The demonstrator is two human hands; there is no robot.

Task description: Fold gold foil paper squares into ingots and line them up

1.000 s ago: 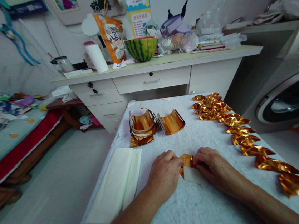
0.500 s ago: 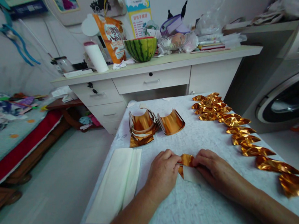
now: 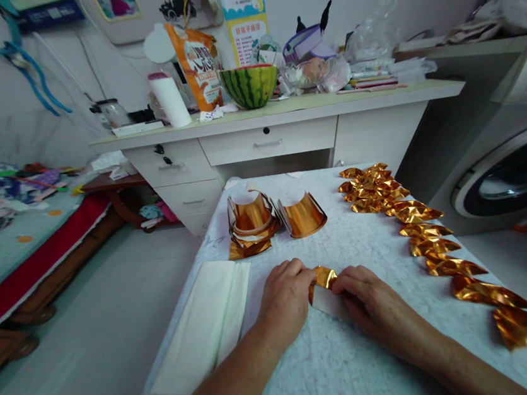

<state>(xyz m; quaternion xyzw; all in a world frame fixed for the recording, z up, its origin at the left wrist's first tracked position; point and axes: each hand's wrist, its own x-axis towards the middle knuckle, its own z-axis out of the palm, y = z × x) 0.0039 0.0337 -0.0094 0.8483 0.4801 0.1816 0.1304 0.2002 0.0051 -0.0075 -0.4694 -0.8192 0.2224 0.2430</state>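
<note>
Between my two hands, low over the cloth-covered table (image 3: 369, 375), is a sheet of gold foil paper (image 3: 324, 276) with a pale underside, partly folded over. My left hand (image 3: 288, 293) pinches its left end, and my right hand (image 3: 367, 296) grips its right end. The fingers hide much of the sheet. Farther back lie a stack of curved gold foil sheets (image 3: 251, 218) and a smaller curved stack (image 3: 302, 215). Pale folded paper (image 3: 199, 325) rests left of my left hand. A row of folded gold foil pieces (image 3: 433, 245) runs along the table's right side.
Behind the table stands a white desk (image 3: 266, 140) carrying a watermelon half (image 3: 249, 87), an orange pouch (image 3: 199, 68) and plastic bags. A washing machine (image 3: 513, 131) is at the right. To the left is a bed (image 3: 35, 242).
Both hands have drawn slightly closer together, the right one shifting left. The foil between them is folded over more, and less of its gold left edge shows.
</note>
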